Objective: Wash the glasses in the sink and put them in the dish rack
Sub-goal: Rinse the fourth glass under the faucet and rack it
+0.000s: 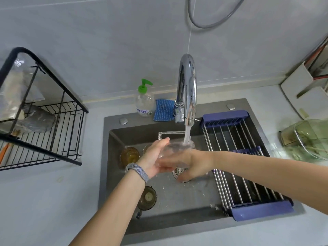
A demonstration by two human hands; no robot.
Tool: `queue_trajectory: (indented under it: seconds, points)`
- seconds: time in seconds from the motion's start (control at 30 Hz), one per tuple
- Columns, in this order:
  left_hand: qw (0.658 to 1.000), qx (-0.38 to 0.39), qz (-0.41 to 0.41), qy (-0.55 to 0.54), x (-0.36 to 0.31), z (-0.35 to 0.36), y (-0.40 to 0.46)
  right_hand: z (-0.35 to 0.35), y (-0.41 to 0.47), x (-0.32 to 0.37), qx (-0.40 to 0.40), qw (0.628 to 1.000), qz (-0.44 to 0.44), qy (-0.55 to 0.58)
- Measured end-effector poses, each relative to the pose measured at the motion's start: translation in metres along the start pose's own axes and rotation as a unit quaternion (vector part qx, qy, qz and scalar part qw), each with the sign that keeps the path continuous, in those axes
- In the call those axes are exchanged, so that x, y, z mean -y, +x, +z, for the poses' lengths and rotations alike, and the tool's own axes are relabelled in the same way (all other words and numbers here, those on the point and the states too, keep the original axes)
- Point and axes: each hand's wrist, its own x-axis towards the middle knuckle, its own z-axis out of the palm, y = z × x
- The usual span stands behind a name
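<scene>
Pale counter [53, 201] surrounds a dark sink [177, 226] under a grey wall. Nearest in the basin, an amber glass [147, 197] stands by the left forearm. Further in, the left hand [152, 160] cups a clear glass [174, 153] from the side with fingers curled round it, while the right hand [193, 164] grips its other side; water from the chrome faucet [187, 89] runs into it. Another amber glass [129, 155] sits beyond. A blue roll-up rack [248, 174] spans the sink's right; a black wire dish rack [44, 121] stands left.
</scene>
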Motion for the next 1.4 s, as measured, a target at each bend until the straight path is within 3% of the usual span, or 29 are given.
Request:
queue_trajectory:
  seconds: [0.1, 0.13, 0.2, 0.23, 0.27, 0.33, 0.37, 0.4, 0.43, 0.47, 0.53, 0.57, 0.6, 0.67, 0.7, 0.8, 0.83, 0.93, 1.03, 1.1, 1.17, 1.23, 1.27, 1.33, 1.4]
  points:
    - [1.000, -0.006, -0.002, 0.015, 0.003, 0.004, 0.002, 0.004, 0.000, 0.005, -0.011, 0.988, 0.030, -0.149]
    - [1.000, -0.009, 0.004, 0.021, 0.002, 0.006, 0.001, 0.007, 0.002, 0.006, -0.017, 0.965, 0.043, -0.257]
    - [0.999, -0.013, 0.024, 0.044, -0.002, 0.009, 0.001, 0.009, 0.005, 0.022, 0.070, 0.865, 0.056, -0.493]
    - [0.998, -0.012, 0.030, 0.048, -0.006, 0.008, 0.002, 0.006, 0.004, 0.027, 0.101, 0.829, 0.065, -0.546]
    - [0.999, -0.009, 0.029, 0.044, -0.008, 0.006, 0.002, 0.006, 0.004, 0.023, 0.083, 0.830, 0.071, -0.546]
    - [1.000, 0.002, 0.018, 0.025, -0.009, 0.001, 0.001, 0.005, 0.004, 0.007, -0.011, 0.918, 0.063, -0.392]
    - [1.000, 0.007, 0.015, 0.016, -0.009, -0.001, -0.001, 0.008, 0.003, -0.001, -0.037, 0.975, 0.063, -0.211]
    - [1.000, 0.008, 0.018, 0.010, -0.007, -0.003, -0.001, 0.009, -0.002, -0.002, -0.049, 0.998, 0.043, 0.008]
    - [1.000, 0.008, 0.024, 0.007, -0.004, -0.003, -0.002, 0.012, -0.004, 0.000, -0.046, 0.987, 0.022, 0.151]
    - [1.000, 0.007, 0.027, 0.007, -0.002, -0.002, -0.002, 0.013, -0.008, 0.010, -0.058, 0.981, -0.005, 0.184]
    - [1.000, 0.005, 0.018, 0.004, 0.004, 0.000, -0.004, 0.019, -0.007, 0.004, -0.075, 0.996, 0.016, 0.045]
    - [1.000, 0.011, 0.011, -0.003, 0.007, 0.000, -0.004, 0.022, -0.009, 0.001, -0.082, 0.992, 0.024, -0.091]
    - [1.000, 0.020, 0.005, -0.006, 0.009, 0.000, -0.004, 0.030, -0.006, -0.007, -0.071, 0.964, 0.030, -0.253]
    - [0.999, 0.033, -0.005, -0.010, 0.012, -0.001, -0.008, 0.039, -0.005, -0.024, -0.018, 0.892, 0.035, -0.449]
    - [0.999, 0.041, -0.017, -0.025, 0.013, -0.001, -0.011, 0.038, -0.004, -0.024, -0.010, 0.885, 0.024, -0.464]
    - [0.980, 0.075, -0.065, -0.171, 0.018, 0.000, -0.015, 0.004, -0.008, -0.003, -0.093, 0.957, 0.017, -0.273]
    - [0.970, 0.081, -0.068, -0.220, 0.021, 0.000, -0.015, -0.005, -0.007, 0.004, -0.142, 0.965, -0.014, -0.221]
    - [0.952, 0.064, -0.036, -0.297, 0.027, -0.004, -0.011, -0.019, -0.006, 0.024, -0.222, 0.972, 0.007, -0.071]
    - [0.954, 0.032, 0.053, -0.294, 0.029, -0.008, -0.008, -0.005, 0.004, 0.029, -0.287, 0.957, 0.032, -0.014]
    - [0.955, 0.028, 0.085, -0.283, 0.030, -0.012, -0.006, 0.002, 0.008, 0.036, -0.312, 0.948, 0.035, -0.050]
    - [0.964, 0.032, 0.066, -0.255, 0.030, -0.015, -0.007, 0.006, 0.006, 0.041, -0.311, 0.935, -0.057, -0.159]
    - [0.980, 0.032, 0.002, -0.196, 0.027, -0.018, -0.009, 0.006, 0.003, 0.031, -0.251, 0.908, -0.180, -0.281]
    - [0.984, 0.024, -0.034, -0.171, 0.026, -0.018, -0.009, 0.002, 0.002, 0.021, -0.185, 0.902, -0.193, -0.340]
    - [0.986, 0.017, -0.070, -0.153, 0.023, -0.016, -0.008, -0.010, -0.002, 0.012, -0.037, 0.892, -0.110, -0.437]
    - [0.979, 0.013, -0.055, -0.195, 0.025, -0.014, -0.008, -0.015, -0.004, 0.007, -0.015, 0.883, -0.057, -0.465]
